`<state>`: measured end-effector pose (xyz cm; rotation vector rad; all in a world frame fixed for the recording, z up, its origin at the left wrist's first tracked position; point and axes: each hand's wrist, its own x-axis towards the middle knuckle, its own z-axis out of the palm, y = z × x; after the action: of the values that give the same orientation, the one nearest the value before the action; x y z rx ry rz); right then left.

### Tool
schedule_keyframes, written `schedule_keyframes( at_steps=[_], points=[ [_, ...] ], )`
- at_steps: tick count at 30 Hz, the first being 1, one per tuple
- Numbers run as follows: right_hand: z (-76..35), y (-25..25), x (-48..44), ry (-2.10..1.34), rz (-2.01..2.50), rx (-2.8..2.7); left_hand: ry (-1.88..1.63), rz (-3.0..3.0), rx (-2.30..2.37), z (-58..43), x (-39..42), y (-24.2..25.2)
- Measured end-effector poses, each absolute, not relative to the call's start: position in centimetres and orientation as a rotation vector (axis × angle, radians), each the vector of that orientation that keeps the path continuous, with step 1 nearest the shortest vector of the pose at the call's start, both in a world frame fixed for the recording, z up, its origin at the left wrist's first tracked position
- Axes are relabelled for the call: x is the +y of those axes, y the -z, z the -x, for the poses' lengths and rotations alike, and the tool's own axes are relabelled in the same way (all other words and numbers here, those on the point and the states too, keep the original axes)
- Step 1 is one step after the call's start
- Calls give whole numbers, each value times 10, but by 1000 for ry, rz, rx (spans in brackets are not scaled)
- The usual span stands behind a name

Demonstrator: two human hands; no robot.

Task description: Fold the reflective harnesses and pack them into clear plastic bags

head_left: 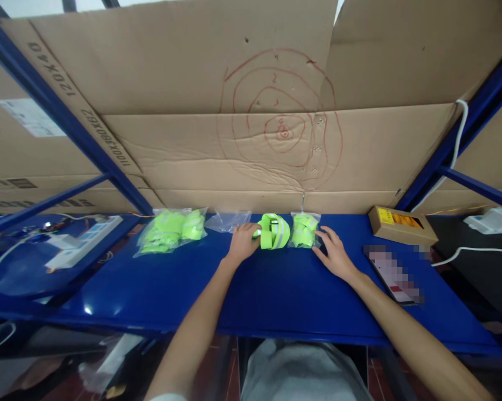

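Note:
A coiled neon-green strap with silver reflective stripes (pixel 279 233) lies on the blue table (pixel 276 295). The fingers of my left hand (pixel 243 243) are closed on its left end. Just right of it is a clear bag with a folded green strap (pixel 304 230). My right hand (pixel 334 253) is beside that bag, fingers spread, with the fingertips at its right edge and nothing held. Flat clear plastic bags (pixel 229 221) lie behind my left hand. Further left, several bagged green straps (pixel 171 229) sit in a pile.
A phone (pixel 395 275) and an open-windowed cardboard box (pixel 402 225) are on the right. Cardboard sheets (pixel 184 139) stand behind the table between blue metal posts. A white box (pixel 86 242) and wires are on the left.

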<state>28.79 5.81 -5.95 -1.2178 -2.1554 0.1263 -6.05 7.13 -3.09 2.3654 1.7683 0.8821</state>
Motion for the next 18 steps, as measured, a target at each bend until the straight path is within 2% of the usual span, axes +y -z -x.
schedule_keyframes(
  at_steps=[18],
  points=[
    [-289, 69, 60, -217, 1244, -2251, -1102, -1845, 986, 30, 59, 20]
  ],
)
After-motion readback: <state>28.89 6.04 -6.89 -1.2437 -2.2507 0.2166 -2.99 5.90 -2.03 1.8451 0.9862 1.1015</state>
